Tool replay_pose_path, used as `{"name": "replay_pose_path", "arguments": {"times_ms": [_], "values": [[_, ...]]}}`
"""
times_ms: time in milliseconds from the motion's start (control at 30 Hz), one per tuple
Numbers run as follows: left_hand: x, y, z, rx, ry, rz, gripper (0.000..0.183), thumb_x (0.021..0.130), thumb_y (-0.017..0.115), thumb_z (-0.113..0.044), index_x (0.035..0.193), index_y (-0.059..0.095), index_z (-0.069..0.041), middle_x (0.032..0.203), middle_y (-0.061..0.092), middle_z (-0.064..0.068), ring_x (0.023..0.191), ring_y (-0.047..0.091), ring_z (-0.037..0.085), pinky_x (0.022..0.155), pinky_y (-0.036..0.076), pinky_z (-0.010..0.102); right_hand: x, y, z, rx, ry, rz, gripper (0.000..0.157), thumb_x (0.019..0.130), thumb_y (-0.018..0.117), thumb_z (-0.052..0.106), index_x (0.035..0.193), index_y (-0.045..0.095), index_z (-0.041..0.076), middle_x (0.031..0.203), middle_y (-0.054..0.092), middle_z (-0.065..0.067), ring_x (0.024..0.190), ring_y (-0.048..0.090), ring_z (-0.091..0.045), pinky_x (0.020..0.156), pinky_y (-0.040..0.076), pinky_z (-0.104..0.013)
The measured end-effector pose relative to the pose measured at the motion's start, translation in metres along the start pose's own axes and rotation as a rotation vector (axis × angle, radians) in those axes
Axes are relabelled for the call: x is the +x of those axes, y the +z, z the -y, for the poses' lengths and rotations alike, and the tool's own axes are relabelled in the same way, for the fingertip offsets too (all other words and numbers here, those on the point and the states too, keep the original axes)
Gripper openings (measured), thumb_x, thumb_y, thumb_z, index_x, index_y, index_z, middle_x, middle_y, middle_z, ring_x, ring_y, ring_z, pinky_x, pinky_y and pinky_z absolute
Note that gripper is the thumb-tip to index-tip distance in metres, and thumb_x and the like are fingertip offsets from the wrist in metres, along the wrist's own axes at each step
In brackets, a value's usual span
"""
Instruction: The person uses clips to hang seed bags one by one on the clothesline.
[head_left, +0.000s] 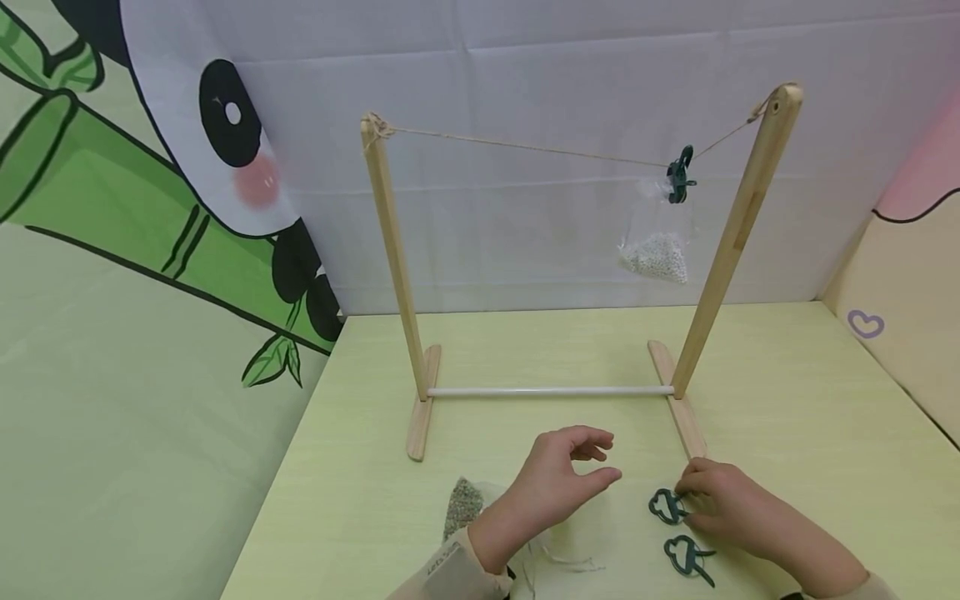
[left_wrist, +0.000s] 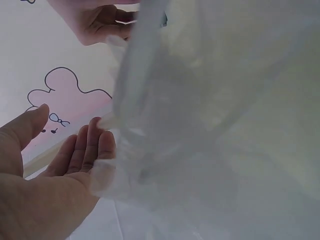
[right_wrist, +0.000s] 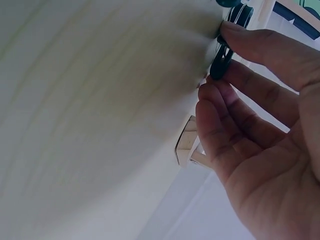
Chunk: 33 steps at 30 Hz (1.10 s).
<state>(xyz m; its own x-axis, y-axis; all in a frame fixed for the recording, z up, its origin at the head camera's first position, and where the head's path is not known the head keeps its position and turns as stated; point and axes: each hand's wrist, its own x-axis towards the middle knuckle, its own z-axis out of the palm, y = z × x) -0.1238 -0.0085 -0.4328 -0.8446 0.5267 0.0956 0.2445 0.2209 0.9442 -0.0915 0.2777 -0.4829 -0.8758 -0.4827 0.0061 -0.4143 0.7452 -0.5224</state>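
My right hand (head_left: 731, 507) is low over the table and pinches a dark green clip (head_left: 666, 507) between thumb and fingers. The right wrist view shows the same clip (right_wrist: 219, 65) at the tips of the thumb and forefinger. A second green clip (head_left: 686, 555) lies just nearer to me. My left hand (head_left: 551, 477) is held with thumb and fingers apart, nothing between them. Beside its wrist lies a clear bag of greyish grains (head_left: 462, 505), partly hidden by the forearm. Clear plastic (left_wrist: 215, 150) fills much of the left wrist view.
Two wooden posts (head_left: 393, 250) on flat feet, joined by a white rod (head_left: 547, 391), hold up a string (head_left: 517, 147). From it a green clip (head_left: 679, 177) hangs a bag of white grains (head_left: 657, 255). Loose white strings (head_left: 570, 565) lie on the table (head_left: 337, 500).
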Motion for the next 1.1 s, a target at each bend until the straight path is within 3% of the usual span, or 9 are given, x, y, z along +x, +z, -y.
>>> {"name": "replay_pose_path", "arguments": {"times_ms": [400,700,1100], "values": [[-0.005,-0.007,0.002,0.028,0.019,-0.04,0.033,0.092,0.079,-0.014,0.124,0.071,-0.008,0.117,0.069,-0.004,0.106,0.067,0.011,0.09,0.052,0.024,0.0,-0.007,0.007,0.035,-0.069,-0.083,0.024,0.079,0.086,0.007,0.1,0.075,0.007,0.097,0.06,0.008,0.083,0.061,-0.011,0.069,0.056,-0.032],[-0.004,-0.014,0.0,0.061,0.032,-0.044,0.039,0.091,0.08,-0.017,0.128,0.069,-0.009,0.123,0.068,0.0,0.111,0.064,0.011,0.096,0.049,0.025,0.007,-0.023,0.022,-0.028,-0.122,-0.149,0.025,0.078,0.087,0.007,0.099,0.074,0.012,0.099,0.06,0.007,0.084,0.061,-0.011,0.067,0.057,-0.032],[-0.006,-0.02,0.001,0.072,0.019,-0.036,0.046,0.088,0.083,-0.022,0.13,0.068,-0.013,0.124,0.066,-0.007,0.112,0.063,0.01,0.096,0.049,0.026,0.021,-0.034,0.045,-0.059,-0.224,-0.254,0.03,0.076,0.088,0.004,0.1,0.072,0.013,0.102,0.061,0.008,0.085,0.061,-0.011,0.067,0.056,-0.031]]}}
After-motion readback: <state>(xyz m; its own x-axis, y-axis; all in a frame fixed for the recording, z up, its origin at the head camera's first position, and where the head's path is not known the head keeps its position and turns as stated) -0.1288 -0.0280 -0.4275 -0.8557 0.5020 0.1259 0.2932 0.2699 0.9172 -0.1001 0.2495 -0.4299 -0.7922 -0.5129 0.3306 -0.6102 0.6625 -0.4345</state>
